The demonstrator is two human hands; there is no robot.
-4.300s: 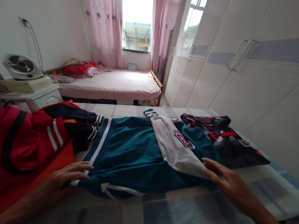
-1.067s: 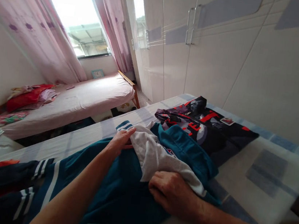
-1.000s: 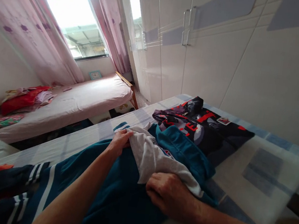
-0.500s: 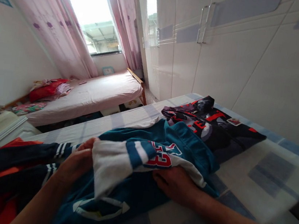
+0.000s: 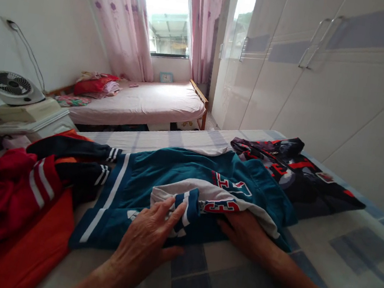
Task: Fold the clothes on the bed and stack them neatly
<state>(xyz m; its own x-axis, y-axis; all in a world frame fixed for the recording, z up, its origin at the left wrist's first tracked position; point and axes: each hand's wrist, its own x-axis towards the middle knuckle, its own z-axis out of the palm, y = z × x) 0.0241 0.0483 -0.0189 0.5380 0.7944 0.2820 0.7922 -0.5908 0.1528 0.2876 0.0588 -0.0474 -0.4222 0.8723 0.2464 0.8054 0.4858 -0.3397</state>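
Observation:
A teal sweatshirt (image 5: 175, 163) with red and white lettering lies spread on the bed in front of me. One of its grey sleeves is folded across the body, its blue-and-white striped cuff (image 5: 189, 207) pointing toward me. My left hand (image 5: 152, 228) rests on that cuff, fingers stretched out and thumb apart. Against the sleeve's lower edge, near the printed number, my right hand (image 5: 249, 234) has its fingers closed on the cloth; some fingertips are hidden under the fold.
A folded black, grey and red garment (image 5: 301, 177) lies beyond to the right. Red, orange and dark striped clothes (image 5: 11, 196) are heaped at left. The checked bedsheet (image 5: 247, 283) spreads beneath. Further off are a fan (image 5: 12, 85), another bed (image 5: 155, 101) and a white wardrobe (image 5: 287, 90).
My left hand has let go of the raised sleeve end and now lies flat on the cuff, further right. The sleeve and hem have settled flatter. The view has turned left.

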